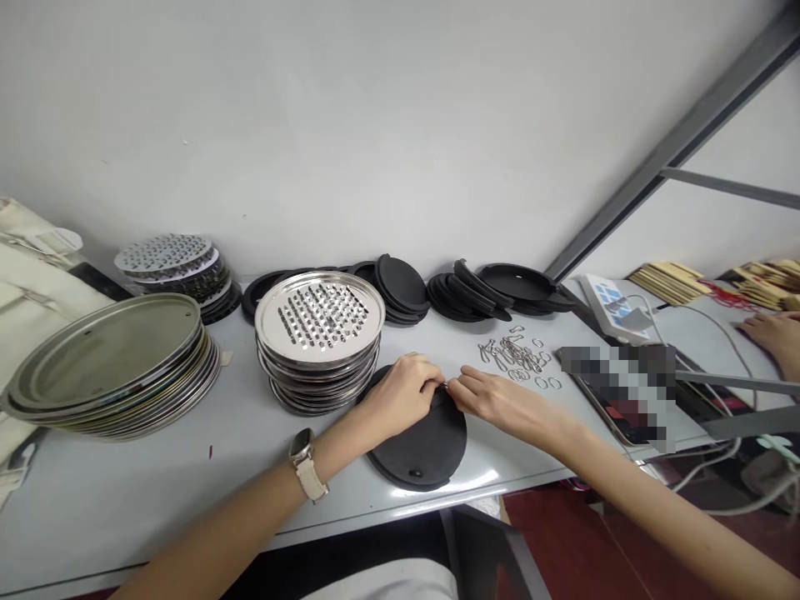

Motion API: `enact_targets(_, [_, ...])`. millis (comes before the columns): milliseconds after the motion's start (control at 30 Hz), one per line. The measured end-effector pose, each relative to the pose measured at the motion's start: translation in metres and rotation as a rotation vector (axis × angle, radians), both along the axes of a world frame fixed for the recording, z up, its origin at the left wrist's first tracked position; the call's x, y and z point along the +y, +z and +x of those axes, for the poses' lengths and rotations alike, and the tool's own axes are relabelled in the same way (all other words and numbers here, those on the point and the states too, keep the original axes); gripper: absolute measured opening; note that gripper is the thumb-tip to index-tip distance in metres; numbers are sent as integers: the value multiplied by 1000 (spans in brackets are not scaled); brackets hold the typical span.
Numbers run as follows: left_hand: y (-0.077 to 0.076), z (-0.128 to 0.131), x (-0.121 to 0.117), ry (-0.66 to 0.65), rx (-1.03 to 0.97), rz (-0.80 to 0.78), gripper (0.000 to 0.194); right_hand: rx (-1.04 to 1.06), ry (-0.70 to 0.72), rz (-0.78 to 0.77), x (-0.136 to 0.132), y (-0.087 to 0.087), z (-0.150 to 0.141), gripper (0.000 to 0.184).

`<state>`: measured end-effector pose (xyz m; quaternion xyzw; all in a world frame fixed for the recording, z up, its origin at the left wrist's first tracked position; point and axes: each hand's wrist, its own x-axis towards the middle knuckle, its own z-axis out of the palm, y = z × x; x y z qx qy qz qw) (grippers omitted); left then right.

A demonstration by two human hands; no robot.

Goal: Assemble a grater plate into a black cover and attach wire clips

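A round black disc (420,446) lies flat near the front edge of the table, with a small hole close to its near rim. Over its far rim, my left hand (405,395) is closed in a pinch, a watch on that wrist. Fingertip to fingertip with it, my right hand (484,395) pinches too, at the disc's upper right edge. Whatever is between the fingers is small and mostly hidden. Just beyond my right hand lies a loose pile of metal rings and clasps (513,356). A stack of round metal graters (320,325) stands left of the disc.
Large round metal plates (112,354) are stacked at left, with more grater discs (168,258) behind. Black round lids (403,283) line the wall. At right are a phone (616,396), a power strip (609,304), cables, a grey metal frame (662,167) and another person's hand (772,333).
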<state>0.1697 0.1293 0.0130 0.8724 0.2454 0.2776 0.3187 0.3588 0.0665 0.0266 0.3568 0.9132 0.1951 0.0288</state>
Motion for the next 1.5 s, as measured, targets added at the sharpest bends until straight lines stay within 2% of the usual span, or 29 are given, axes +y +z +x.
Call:
enact_targets(133, [0, -1, -1, -34, 29, 43, 25, -3, -11, -3, -1, 0, 0, 26])
enact_targets(367, [-3, -4, -5, -118, 146, 253, 25, 9, -66, -66, -6, 2, 5, 20])
enact_targets(467, [-4, -3, -5, -93, 106, 219, 25, 64, -133, -105, -7, 3, 6, 19])
enact_targets(600, [-5, -1, -1, -10, 0, 80, 21, 84, -178, -50, -9, 1, 5, 18])
enact_targets(700, [-5, 0, 1, 9, -43, 31, 21, 269, -231, -113, -12, -1, 2, 17])
enact_targets(833, [-5, 0, 1, -10, -65, 26, 21, 656, -375, -352, -16, -3, 0, 19])
enact_targets(900, [-5, 0, 1, -9, -71, 22, 22, 717, -403, -385, -17, -5, 1, 19])
enact_targets(1200, [-2, 3, 3, 30, -94, -97, 19, 438, -161, 38, -13, -22, 3, 16])
enact_targets(1367, [-4, 4, 7, 14, -134, -171, 22, 529, -135, 36, -12, -25, 2, 10])
enact_targets(1500, [-4, 4, 10, 8, -134, -222, 19, 604, -136, 9, -15, -28, 2, 18])
